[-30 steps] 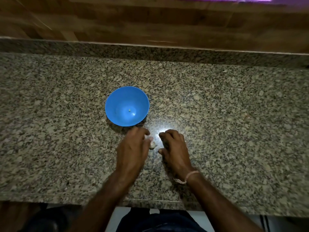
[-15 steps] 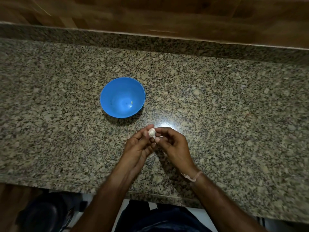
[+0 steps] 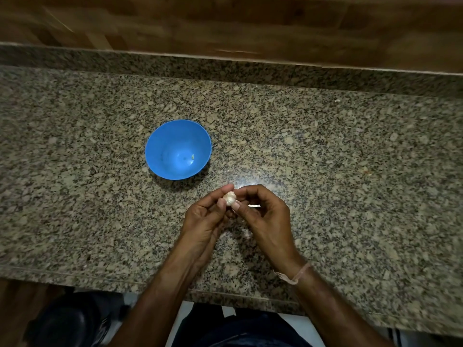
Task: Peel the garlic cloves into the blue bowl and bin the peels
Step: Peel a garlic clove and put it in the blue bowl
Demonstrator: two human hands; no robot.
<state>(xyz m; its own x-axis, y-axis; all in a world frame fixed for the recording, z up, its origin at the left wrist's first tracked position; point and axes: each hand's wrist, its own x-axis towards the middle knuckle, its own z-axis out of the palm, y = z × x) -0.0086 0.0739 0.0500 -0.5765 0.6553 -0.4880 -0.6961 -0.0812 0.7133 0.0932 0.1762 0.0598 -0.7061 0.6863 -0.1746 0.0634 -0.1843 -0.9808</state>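
Observation:
A small white garlic bulb [image 3: 229,197] is held above the granite counter [image 3: 350,171], just right of and nearer than the blue bowl [image 3: 160,136]. My left hand [image 3: 205,221] pinches the garlic from the left with thumb and fingers. My right hand [image 3: 263,214] pinches it from the right, fingers curled. The blue bowl stands upright, with only a tiny pale speck on its bottom.
A raised granite ledge and a wooden wall [image 3: 225,26] run along the back. The counter's front edge [image 3: 75,279] lies near my body. A dark rounded object [image 3: 65,324] sits below the counter at the lower left.
The garlic lay on the counter between my hands a second ago. Both hands took it up and now hold it off the surface, a little higher than before.

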